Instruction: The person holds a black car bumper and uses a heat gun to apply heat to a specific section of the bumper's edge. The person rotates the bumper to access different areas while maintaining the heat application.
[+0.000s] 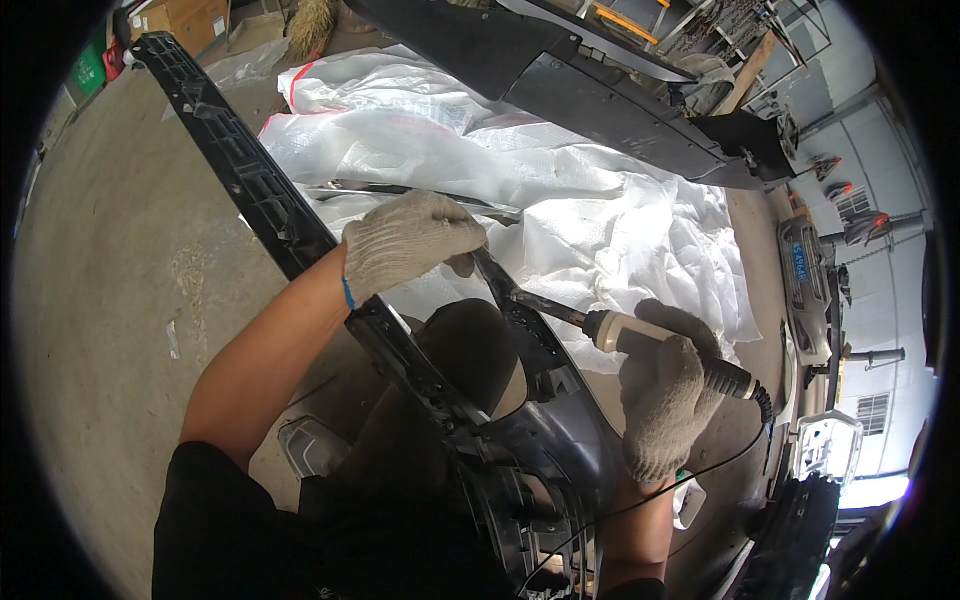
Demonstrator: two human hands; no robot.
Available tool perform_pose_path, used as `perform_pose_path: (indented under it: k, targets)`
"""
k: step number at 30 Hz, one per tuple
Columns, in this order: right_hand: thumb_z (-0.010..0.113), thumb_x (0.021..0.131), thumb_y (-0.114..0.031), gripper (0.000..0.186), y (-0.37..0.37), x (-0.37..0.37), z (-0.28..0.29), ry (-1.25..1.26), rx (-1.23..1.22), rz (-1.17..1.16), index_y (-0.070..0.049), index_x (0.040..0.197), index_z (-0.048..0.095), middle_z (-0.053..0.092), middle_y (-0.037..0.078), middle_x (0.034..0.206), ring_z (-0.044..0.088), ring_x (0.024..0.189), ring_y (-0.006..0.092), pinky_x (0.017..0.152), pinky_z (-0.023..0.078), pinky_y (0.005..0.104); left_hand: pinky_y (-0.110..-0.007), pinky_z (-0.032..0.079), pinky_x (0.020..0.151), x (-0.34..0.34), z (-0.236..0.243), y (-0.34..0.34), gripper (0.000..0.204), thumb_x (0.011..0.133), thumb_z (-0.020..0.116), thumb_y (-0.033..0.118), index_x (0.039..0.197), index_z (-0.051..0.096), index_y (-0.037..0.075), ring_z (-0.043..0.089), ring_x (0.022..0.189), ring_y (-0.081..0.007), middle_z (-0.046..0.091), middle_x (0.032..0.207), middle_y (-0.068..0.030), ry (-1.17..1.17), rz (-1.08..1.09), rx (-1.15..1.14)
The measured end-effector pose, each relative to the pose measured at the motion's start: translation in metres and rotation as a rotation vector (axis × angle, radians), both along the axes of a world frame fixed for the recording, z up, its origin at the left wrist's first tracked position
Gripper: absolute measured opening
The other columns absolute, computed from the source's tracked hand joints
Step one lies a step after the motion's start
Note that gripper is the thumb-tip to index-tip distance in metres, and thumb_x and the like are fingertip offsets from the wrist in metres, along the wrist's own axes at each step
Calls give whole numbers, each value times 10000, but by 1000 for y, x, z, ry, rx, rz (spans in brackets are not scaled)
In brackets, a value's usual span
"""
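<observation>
A long black plastic bumper part (388, 345) lies across my lap, one end reaching to the far left. My left hand (415, 235), in a knitted grey-white glove, is bent over it with the fingers closed at the upper end of its slanting black arm (522, 318). Whether a thin rod is also pinched there is hidden. My gloved right hand (668, 400) grips a corded hot-air welding gun (628, 332) with a pale barrel and black rear. Its metal nozzle points left and meets or nearly meets the black arm, just below my left fingers.
White plastic sheeting (640, 235) covers the floor ahead, under another dark bumper (620, 110). The gun's black cord (690, 475) loops down past my right arm. A grey bumper (805, 285) stands at right. Far left are a cardboard box (190, 25) and a broom (312, 28).
</observation>
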State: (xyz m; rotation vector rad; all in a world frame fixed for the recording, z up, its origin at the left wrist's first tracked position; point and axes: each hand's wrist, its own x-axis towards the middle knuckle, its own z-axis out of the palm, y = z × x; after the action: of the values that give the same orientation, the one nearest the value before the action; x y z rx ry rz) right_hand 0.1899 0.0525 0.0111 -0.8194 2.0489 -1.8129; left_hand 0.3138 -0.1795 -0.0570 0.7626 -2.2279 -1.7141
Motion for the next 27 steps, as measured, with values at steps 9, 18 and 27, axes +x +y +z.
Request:
perform_pose_path:
  k: [9,18,27]
  targets:
    - [672,858,-332,424,0,2,0,-21,-22,-15,30,1078,644,649,74,790,522,591,75,520,423,204,-284,526,767,0,-3,-1,351,869,574,294,867,708,-30,684,750,-162,720,794,-111,17,-16,23]
    - [655,864,-360,449,2,0,-2,46,13,3,37,1074,640,672,97,824,537,595,86,530,436,214,-289,514,754,0,-4,-2,348,865,576,303,847,713,-17,672,740,-160,714,771,-99,13,-20,10]
    - [655,856,-387,480,0,1,-8,45,-5,-33,40,1075,636,669,97,844,548,625,92,559,447,219,-286,498,845,0,0,-3,403,889,612,351,971,709,-31,685,804,-166,728,819,-106,-56,-35,15]
